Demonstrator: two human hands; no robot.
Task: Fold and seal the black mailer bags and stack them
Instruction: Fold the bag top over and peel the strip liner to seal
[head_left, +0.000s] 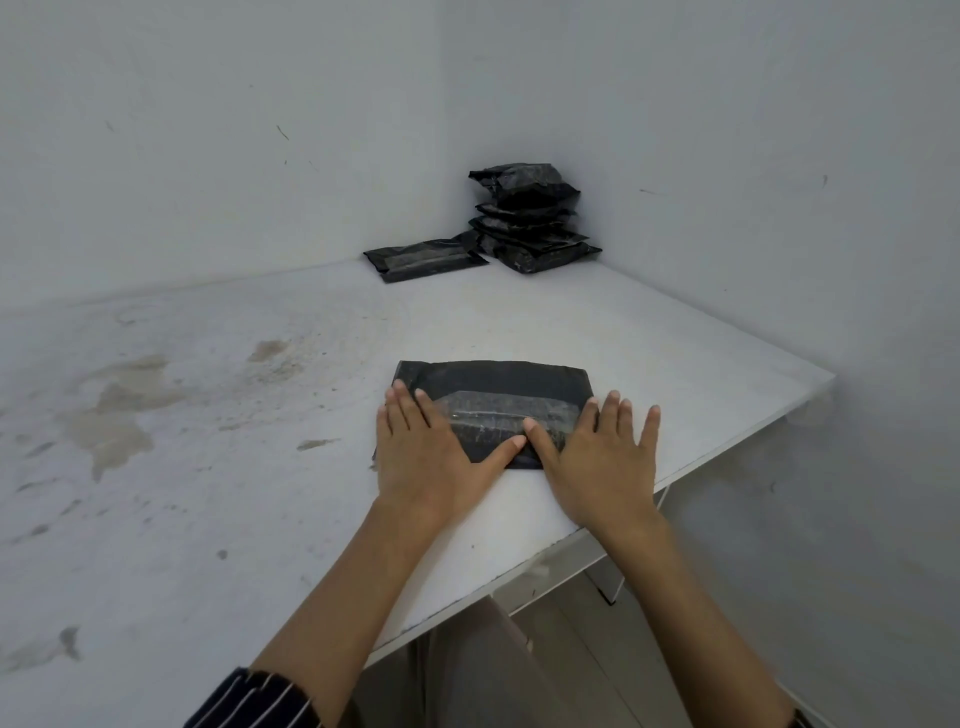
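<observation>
While flat on mailer (493, 378), both hands (431, 452) (597, 462).

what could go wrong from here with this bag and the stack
1. The left hand and right hand only press the bag flat; its wrinkled tape may lift once they let go.
2. The stack in the corner looks uneven, with a puffy top bag; another on top might topple it.
3. The bag lies near the table edge and could slide off.
</observation>
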